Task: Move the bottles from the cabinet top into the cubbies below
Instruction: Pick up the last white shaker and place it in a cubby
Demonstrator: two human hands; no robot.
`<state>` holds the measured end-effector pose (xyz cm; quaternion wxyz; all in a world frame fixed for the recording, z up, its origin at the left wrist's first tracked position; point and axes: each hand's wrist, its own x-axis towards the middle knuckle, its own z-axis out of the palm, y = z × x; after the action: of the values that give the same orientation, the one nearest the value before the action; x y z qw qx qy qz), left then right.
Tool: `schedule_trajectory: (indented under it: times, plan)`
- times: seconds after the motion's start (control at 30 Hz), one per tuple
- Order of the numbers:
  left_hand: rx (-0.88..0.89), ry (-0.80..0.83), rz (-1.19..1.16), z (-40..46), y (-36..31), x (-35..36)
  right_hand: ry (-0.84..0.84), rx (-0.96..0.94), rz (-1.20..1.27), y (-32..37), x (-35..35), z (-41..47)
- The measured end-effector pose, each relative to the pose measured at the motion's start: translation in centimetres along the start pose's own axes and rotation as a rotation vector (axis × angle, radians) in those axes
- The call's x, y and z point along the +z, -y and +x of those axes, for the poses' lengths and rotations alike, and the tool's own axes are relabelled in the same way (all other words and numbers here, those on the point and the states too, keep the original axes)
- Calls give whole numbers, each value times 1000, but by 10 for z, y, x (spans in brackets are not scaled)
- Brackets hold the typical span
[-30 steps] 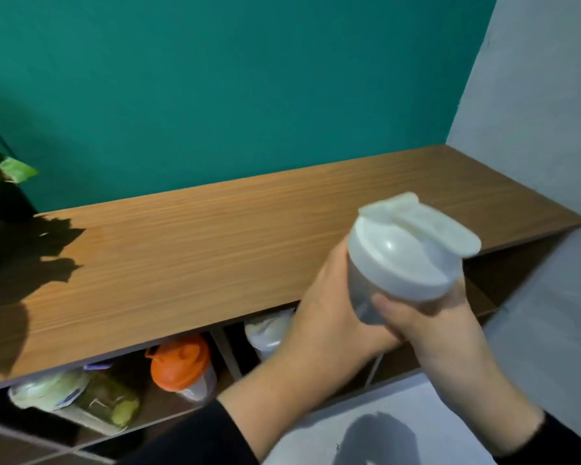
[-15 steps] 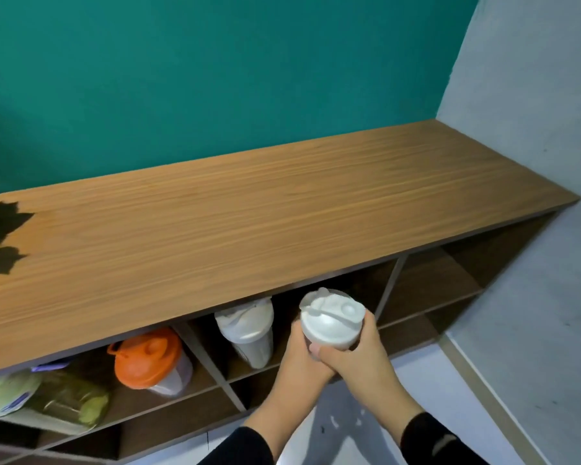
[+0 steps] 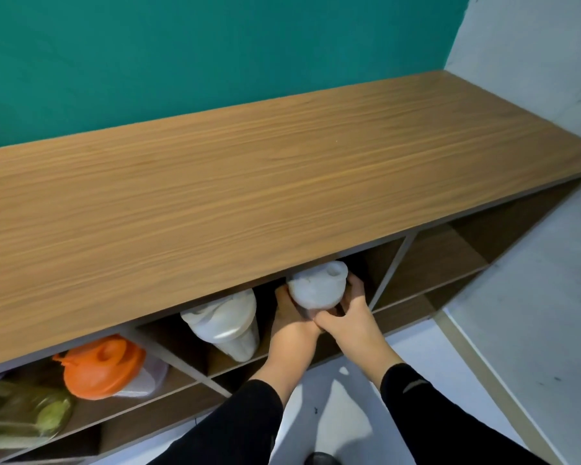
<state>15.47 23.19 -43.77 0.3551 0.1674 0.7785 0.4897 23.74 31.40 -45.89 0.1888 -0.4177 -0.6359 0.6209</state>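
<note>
Both hands clasp one white-lidded shaker bottle point(image 3: 317, 286): the left hand point(image 3: 291, 318) wraps its left side, the right hand point(image 3: 348, 313) cups its right side and base. The bottle sits upright at the mouth of an upper cubby point(image 3: 366, 263), just under the front edge of the cabinet top point(image 3: 282, 169). In the same cubby, left of the held bottle, stands a second white shaker point(image 3: 227, 325). Past the divider further left is an orange-lidded bottle point(image 3: 103, 365), then a blurred greenish bottle point(image 3: 31, 412).
</note>
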Motion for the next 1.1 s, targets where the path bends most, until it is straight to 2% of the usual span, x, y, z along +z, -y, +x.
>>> schedule_trajectory:
  times: [0.07,0.2,0.27,0.4,0.53,0.67,0.8,1.0,1.1]
  plan:
    - [34,-58,-31,10,4,3,-16,-6,22,-3,0,3]
    - [13,-3,-47,1,6,7,27,2,75,-10,1,-1]
    - [75,-75,-20,-4,20,8,43,2,89,-11,-1,-4]
    - [36,-178,-96,-24,28,10,51,7,111,-9,-5,-6]
    - [30,-85,-91,-27,18,17,53,15,50,-5,-2,-10]
    - [6,-66,-10,-10,3,10,10,38,-5,-3,-5,-17]
    - [-28,-110,-115,-13,-1,5,26,83,-16,-3,-7,-18]
    - [-53,-29,-108,-4,-3,2,20,110,-19,-2,-6,-20]
    - [-58,-29,-79,-8,-1,-2,65,166,-106,1,-9,-24]
